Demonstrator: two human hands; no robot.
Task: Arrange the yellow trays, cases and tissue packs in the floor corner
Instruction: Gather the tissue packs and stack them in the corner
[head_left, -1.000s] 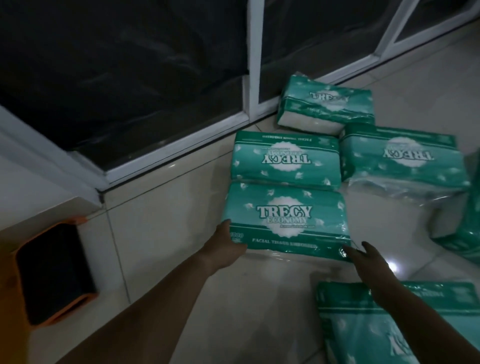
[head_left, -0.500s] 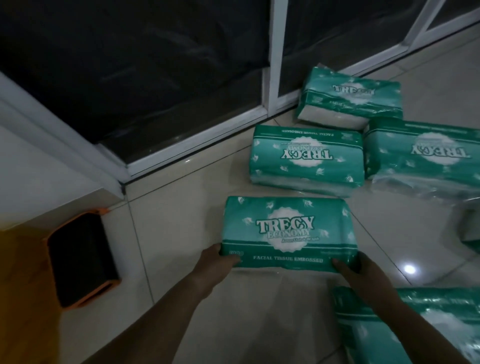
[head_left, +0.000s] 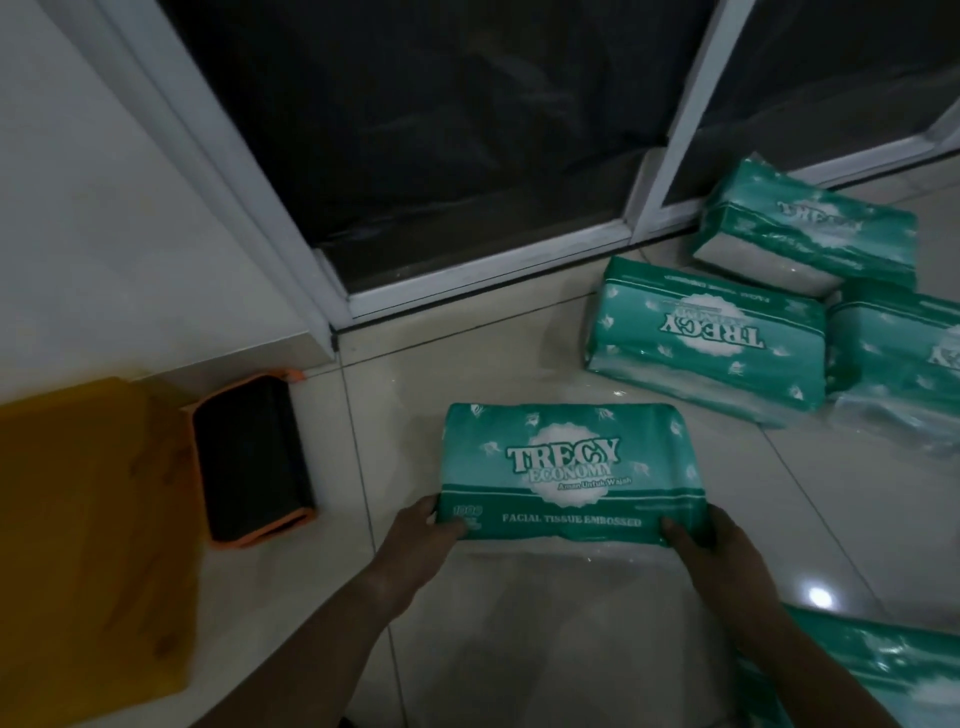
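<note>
Your left hand (head_left: 423, 530) and right hand (head_left: 696, 540) each grip a near corner of the tissue pack (head_left: 571, 467), thumbs pressed on top. The pack sits label-up mid-floor (head_left: 519, 649), apart from everything else. At the floor's left edge, the black case (head_left: 254, 457) touches the yellow tray (head_left: 88, 545). 3 other packs (head_left: 706, 338) cluster by the window frame (head_left: 488, 265); 1 more pack (head_left: 883, 675) lies beside your right forearm.

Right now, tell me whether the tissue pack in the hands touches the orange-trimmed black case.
Apart. The head view shows a strip of bare floor tile between the held tissue pack and the orange-trimmed black case.
</note>
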